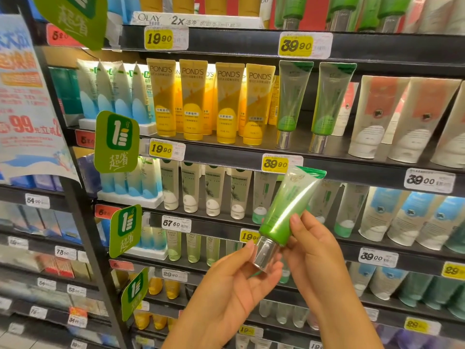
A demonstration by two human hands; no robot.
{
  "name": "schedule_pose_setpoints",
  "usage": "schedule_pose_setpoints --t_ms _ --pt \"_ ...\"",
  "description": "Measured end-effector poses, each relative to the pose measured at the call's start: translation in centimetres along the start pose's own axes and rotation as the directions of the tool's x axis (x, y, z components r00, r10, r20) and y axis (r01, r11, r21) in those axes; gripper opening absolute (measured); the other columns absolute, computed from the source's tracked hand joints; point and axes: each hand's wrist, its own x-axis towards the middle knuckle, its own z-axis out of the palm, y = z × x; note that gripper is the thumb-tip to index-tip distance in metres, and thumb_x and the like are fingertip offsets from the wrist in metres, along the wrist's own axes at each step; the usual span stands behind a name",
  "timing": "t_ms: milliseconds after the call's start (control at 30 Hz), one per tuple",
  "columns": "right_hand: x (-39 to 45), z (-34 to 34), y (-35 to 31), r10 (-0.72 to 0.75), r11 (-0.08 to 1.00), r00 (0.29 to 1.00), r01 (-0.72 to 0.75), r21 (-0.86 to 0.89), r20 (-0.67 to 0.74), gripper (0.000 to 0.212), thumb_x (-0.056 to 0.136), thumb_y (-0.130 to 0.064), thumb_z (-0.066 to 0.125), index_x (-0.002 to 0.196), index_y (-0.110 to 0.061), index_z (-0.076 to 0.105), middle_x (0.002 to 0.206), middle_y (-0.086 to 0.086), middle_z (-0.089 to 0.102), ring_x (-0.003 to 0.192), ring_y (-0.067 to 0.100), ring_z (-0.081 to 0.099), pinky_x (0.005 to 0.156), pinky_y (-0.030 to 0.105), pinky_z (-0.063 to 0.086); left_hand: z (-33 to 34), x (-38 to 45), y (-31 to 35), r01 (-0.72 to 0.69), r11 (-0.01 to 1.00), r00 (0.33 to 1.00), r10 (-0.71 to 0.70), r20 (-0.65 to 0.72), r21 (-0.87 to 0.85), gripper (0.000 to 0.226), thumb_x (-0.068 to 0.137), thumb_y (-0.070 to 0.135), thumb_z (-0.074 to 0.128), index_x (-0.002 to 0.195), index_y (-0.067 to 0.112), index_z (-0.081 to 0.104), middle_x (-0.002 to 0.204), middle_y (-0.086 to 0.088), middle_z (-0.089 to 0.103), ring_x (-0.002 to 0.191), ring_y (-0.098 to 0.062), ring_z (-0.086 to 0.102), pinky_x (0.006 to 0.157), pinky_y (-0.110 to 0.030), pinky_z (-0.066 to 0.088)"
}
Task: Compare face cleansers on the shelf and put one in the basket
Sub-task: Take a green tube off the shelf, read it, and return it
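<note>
A green cleanser tube (286,207) with a silver cap is held tilted in front of the shelves, cap down and to the left. My right hand (314,250) pinches the tube's lower body between thumb and fingers. My left hand (234,285) is cupped under the silver cap, its fingertips on the cap. Two matching green tubes (293,102) stand on the shelf above, beside a row of yellow Pond's tubes (193,99). No basket is in view.
Black shelves (352,170) hold rows of tubes: white and blue ones (113,94) at left, white and coral ones (377,117) at right. Yellow price tags (274,163) line the shelf edges. Green promo signs (117,142) jut out at left, beside a hanging poster (27,102).
</note>
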Motion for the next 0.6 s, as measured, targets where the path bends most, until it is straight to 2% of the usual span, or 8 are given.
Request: schedule_pose_setpoints --t_ms 100,267,433,600 --pt "-0.1 0.0 -0.1 0.001 0.998 1.0 -0.001 0.057 0.014 0.038 0.081 -0.018 0.05 0.114 0.0 0.058 0.1 0.019 0.065 0.087 0.024 0.062 0.071 0.029 0.056 -0.1 0.0 -0.2 0.02 1.0 1.0 -0.02 0.011 -0.013 0.026 0.07 0.01 0.062 0.08 -0.013 0.071 0.096 -0.036 0.065 0.075 -0.036 0.07 0.06 -0.037 0.06" --pt "-0.4 -0.1 -0.1 0.008 0.993 0.999 -0.014 0.115 0.048 0.037 0.081 -0.014 0.047 0.114 -0.005 0.058 0.099 0.017 0.069 0.085 0.022 0.067 0.072 0.032 0.058 -0.4 0.0 -0.4 -0.002 0.996 0.998 -0.003 0.055 0.087 0.028 0.07 0.009 0.062 0.086 -0.012 0.071 0.094 -0.032 0.066 0.074 -0.032 0.07 0.061 -0.033 0.06" --pt "-0.5 0.1 0.0 0.022 0.999 0.999 -0.021 -0.024 0.027 0.036 0.082 -0.017 0.051 0.114 -0.004 0.06 0.099 0.014 0.068 0.083 0.017 0.064 0.066 0.024 0.055 -1.4 0.2 -0.4 -0.071 0.983 0.997 0.072 -0.001 0.167 0.044 0.067 0.008 0.067 0.105 -0.013 0.061 0.094 -0.028 0.067 0.074 -0.03 0.068 0.06 -0.033 0.058" --pt "-0.5 0.4 0.4 0.04 0.994 0.999 -0.038 -0.105 0.017 0.034 0.08 -0.021 0.055 0.109 -0.005 0.062 0.092 0.006 0.068 0.08 0.012 0.066 0.066 0.021 0.053 -1.7 0.2 -0.2 -0.166 0.941 0.98 0.19 -0.054 0.294 0.035 0.063 0.006 0.069 0.097 -0.001 0.064 0.089 -0.017 0.072 0.075 -0.022 0.07 0.06 -0.029 0.057"
